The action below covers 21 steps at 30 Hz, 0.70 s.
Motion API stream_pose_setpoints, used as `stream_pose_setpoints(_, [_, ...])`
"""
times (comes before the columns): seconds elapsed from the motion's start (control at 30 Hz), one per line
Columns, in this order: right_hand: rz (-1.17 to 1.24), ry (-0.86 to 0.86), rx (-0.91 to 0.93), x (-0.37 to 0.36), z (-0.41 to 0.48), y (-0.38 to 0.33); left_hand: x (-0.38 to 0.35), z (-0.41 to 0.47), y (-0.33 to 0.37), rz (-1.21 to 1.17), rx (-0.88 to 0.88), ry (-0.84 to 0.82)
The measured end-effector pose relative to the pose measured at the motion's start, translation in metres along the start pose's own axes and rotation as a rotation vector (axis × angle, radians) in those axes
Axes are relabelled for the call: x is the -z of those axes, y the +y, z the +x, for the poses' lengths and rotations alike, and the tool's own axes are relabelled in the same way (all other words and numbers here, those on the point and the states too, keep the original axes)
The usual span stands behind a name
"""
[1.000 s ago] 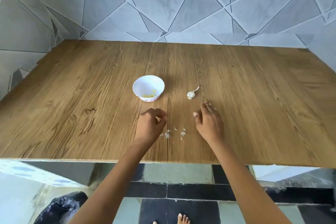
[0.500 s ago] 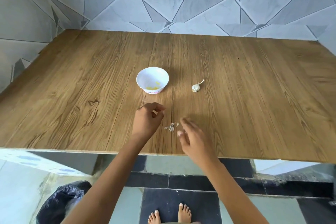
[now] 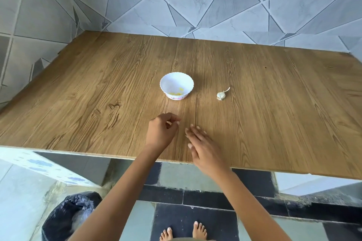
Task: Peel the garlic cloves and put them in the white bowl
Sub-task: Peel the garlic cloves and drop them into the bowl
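Though table (image 3: 274, 123) layout unchanged, hands have shifted.
- Bin (image 3: 68, 215), black bag: on floor, well nearer than bowl, leftward.
- Right hand (image 3: 203, 148): moved left; now flat, fingers straight, over spot in front of bowl where peel scraps lay. Scraps mostly hidden.
- Left hand (image 3: 162, 133): stays in front of bowl, fingers curled to thumb; contents cannot tell.
- Bowl (image 3: 168, 84): yellowish peeled cloves (image 3: 175, 94) inside.
- Garlic (image 3: 221, 95): right of bowl, unpeeled, untouched.
- Likely sweeping peel off edge; garlic still to do.
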State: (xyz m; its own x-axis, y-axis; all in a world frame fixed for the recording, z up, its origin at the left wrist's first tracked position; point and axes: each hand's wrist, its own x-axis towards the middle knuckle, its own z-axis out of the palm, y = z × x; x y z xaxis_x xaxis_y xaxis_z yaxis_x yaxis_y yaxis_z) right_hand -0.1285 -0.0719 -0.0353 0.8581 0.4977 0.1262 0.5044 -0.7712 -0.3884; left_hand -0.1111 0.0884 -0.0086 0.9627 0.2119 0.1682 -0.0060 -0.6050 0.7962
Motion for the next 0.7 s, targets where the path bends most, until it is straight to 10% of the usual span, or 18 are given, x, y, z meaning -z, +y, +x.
stream_pose_setpoints(0.4, [0.027, 0.025, 0.274, 0.024, 0.001, 0.035, 0.003, -0.004, 0.006, -0.097, 0.097, -0.061])
stream_pose_setpoints(0.7, [0.485, 0.239, -0.043, 0.037, 0.014, 0.013, -0.013, -0.016, 0.032, -1.113, 0.672, -0.075])
